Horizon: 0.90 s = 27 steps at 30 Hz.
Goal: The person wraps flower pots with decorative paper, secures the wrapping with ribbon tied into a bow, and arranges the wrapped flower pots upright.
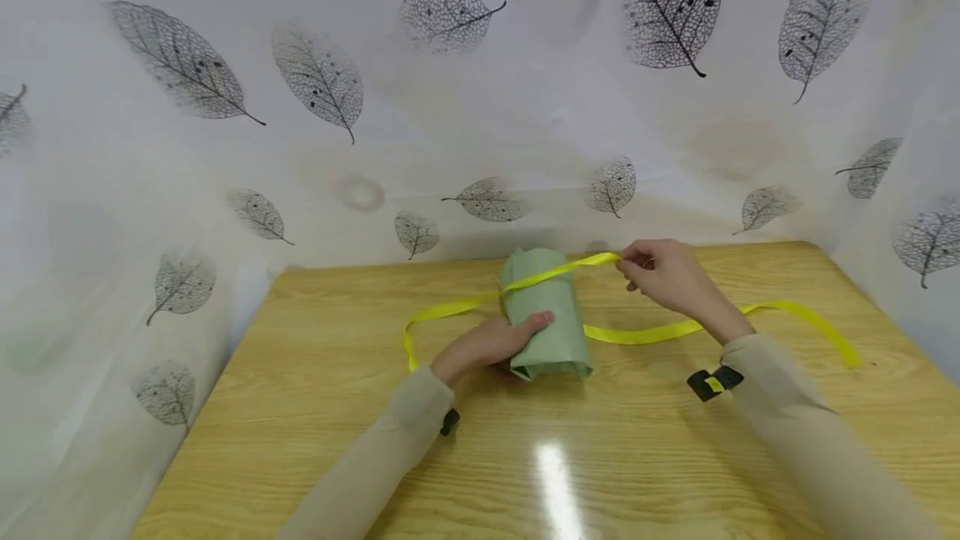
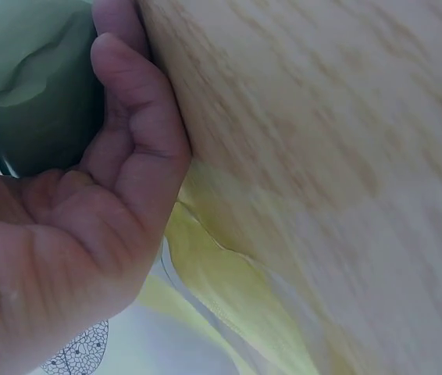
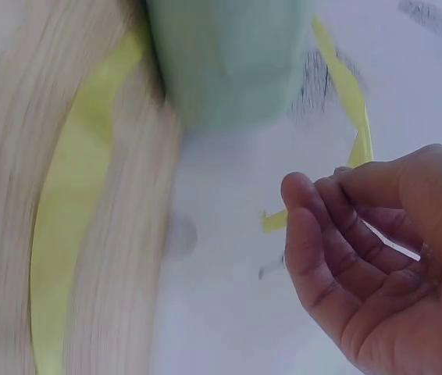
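Note:
A pale green wrapped bundle [image 1: 551, 332], roughly cylindrical with folded ends, lies on the wooden table. My left hand [image 1: 495, 342] grips it from the left side, thumb across the top and fingers curled around its lower side. A yellow ribbon [image 1: 540, 277] crosses over the far part of the bundle. Between thumb and fingers, my right hand [image 1: 663, 273] pinches that ribbon to the right of the bundle; a short tip sticks out past the fingertips in the right wrist view. The ribbon's other length [image 3: 73, 187] runs out from under the bundle to the right, passing beneath my right wrist.
The wooden table [image 1: 337, 457] reaches back to a hanging cloth [image 1: 480, 107] printed with dark leaves, which also covers both sides. A ribbon loop [image 1: 431, 312] lies left of the bundle. Dark wrist devices [image 1: 715, 383] sit at both sleeves.

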Available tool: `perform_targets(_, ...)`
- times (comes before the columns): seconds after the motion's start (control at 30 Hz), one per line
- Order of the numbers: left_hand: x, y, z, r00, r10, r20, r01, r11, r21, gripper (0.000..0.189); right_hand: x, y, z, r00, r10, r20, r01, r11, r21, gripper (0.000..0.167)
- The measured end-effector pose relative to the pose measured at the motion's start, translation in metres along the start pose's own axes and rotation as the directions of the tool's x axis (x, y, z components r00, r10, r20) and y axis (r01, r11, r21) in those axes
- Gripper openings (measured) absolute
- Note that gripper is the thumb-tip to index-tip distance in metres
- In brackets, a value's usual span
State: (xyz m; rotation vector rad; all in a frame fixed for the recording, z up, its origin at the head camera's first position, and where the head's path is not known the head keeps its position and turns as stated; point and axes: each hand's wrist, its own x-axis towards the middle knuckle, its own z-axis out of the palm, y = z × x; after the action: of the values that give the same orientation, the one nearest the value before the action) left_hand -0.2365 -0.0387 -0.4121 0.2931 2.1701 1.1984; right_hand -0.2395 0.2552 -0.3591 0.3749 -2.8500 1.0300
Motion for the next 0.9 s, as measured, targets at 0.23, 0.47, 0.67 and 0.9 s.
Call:
perform_targets(0.23,0.000,0.000,0.000,1.000,-0.002,0.004,0.002,1.000,-0.012,0.076,-0.021,0.047,-0.041,0.991,0.114,-0.071,-0.120,0.988,-0.092,0.033)
perform_targets(0.47,0.001,0.001,-0.002,0.998,0.034,0.046,-0.032,0.998,-0.045,0.073,-0.035,0.079,-0.055,0.979,0.173,-0.109,-0.184,0.977,-0.106,0.037)
perform_targets(0.67,0.001,0.000,-0.003,0.999,0.026,0.046,-0.025,0.999,-0.028,0.074,-0.042,0.097,-0.059,0.974,0.184,-0.132,-0.199,0.974,-0.107,0.039)
perform_targets(0.9,0.002,-0.001,-0.002,0.998,0.034,0.053,-0.032,0.998,-0.050,0.073,-0.048,0.115,-0.065,0.956,0.233,-0.175,-0.245,0.969,-0.046,0.044)
